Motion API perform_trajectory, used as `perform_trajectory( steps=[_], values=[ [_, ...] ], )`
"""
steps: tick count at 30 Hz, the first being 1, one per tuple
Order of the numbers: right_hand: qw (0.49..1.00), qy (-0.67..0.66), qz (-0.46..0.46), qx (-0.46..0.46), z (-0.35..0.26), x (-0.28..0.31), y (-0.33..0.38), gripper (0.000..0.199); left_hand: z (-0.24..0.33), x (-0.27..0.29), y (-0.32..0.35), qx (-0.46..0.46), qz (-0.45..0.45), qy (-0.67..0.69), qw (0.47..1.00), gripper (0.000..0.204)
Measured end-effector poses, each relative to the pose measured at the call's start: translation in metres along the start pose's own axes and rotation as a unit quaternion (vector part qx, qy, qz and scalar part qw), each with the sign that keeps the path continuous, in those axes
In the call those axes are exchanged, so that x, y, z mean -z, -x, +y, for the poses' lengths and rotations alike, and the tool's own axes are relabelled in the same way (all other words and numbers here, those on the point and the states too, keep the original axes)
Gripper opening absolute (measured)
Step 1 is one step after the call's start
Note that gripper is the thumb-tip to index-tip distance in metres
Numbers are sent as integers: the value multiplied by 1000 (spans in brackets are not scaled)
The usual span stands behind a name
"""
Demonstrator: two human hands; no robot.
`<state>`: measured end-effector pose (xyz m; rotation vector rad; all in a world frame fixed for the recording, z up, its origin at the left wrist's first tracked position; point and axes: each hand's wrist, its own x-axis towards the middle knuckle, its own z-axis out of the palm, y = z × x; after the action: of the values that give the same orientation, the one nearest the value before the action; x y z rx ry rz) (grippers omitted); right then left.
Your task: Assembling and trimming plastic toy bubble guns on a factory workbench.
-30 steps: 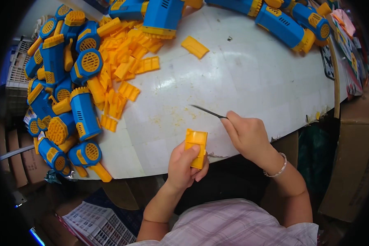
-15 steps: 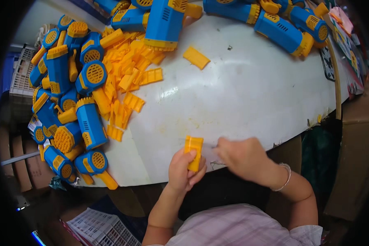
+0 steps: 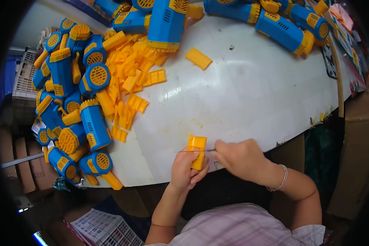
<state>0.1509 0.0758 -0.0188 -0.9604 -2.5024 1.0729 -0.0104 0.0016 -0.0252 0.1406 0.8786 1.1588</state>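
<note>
My left hand (image 3: 183, 171) holds a small yellow plastic cover (image 3: 198, 142) upright near the table's front edge, with the thumb across its face. My right hand (image 3: 245, 160), a bracelet at its wrist, is closed around a thin, dark blade (image 3: 209, 150). The blade lies crosswise over the cover's face, its slim tip reaching past the left side. Whether it cuts or scrapes cannot be made out; the handle is hidden in my fist. Beyond my hands a single yellow cover (image 3: 199, 58) lies flat on the white table (image 3: 229, 102).
Left of my hands is a loose heap of yellow covers (image 3: 131, 61). Blue and yellow toy-like housings (image 3: 95, 125) are piled along the left edge, and more blue housings (image 3: 279, 35) lie at the far side. A phone-like dark object (image 3: 329, 61) rests at the right edge.
The blade has come down across the yellow cover and now shows clearly, where it was blurred before. My right hand has shifted slightly; the left still grips the cover.
</note>
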Motion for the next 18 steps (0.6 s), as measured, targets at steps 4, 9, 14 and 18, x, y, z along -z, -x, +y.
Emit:
perform_trajectory(
  steps=[4,9,14,18],
  values=[
    [998,27,47,-26,3,4,2,20,0,2,3,1,-20,23,1000,18],
    [994,64,63,-66,19,2,-6,19,3,0,-1,15,-5,25,1000,18],
    [998,46,32,7,6,1,0,20,1,-1,-5,29,-2,46,998,17],
    [1000,20,12,15,-5,6,4,20,1,-1,-5,10,-15,22,1000,17]
  ],
)
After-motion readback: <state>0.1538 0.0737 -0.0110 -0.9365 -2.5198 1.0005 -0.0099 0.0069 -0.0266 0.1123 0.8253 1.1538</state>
